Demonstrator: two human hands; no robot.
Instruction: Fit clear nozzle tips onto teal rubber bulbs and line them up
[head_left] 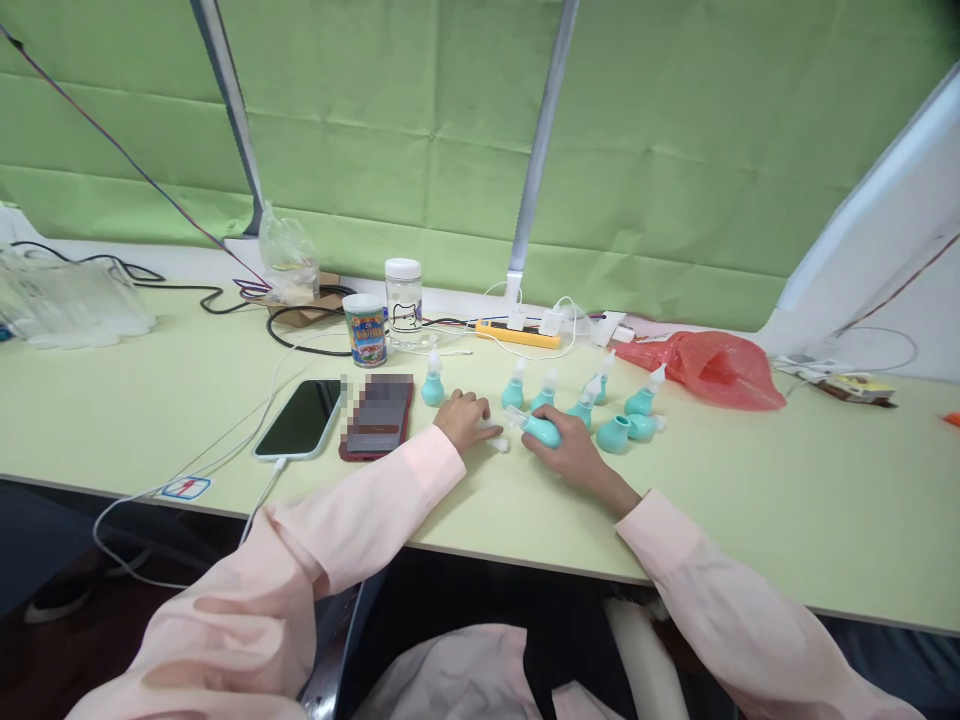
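In my right hand [570,450] is a teal nasal aspirator bulb [541,431], gripped by the fingers with its clear nozzle [514,415] pointing left. Close by, my left hand [463,420] is closed at the fingertips around a small translucent nozzle tip [498,443] low at the table; its shape is partly hidden by the fingers. One aspirator [433,384] stands upright just beyond the left hand. Several more teal aspirators [640,400] with clear tips are grouped behind and to the right of my right hand. Among them, one bulb [613,434] has no tip on it.
Two phones, one white-edged [300,420] and one red-cased [377,417], lie left of my hands. Behind them stand a printed cup [366,332] and a clear jar [404,303]. A yellow power strip [517,334] and red plastic bag [720,370] lie along the back.
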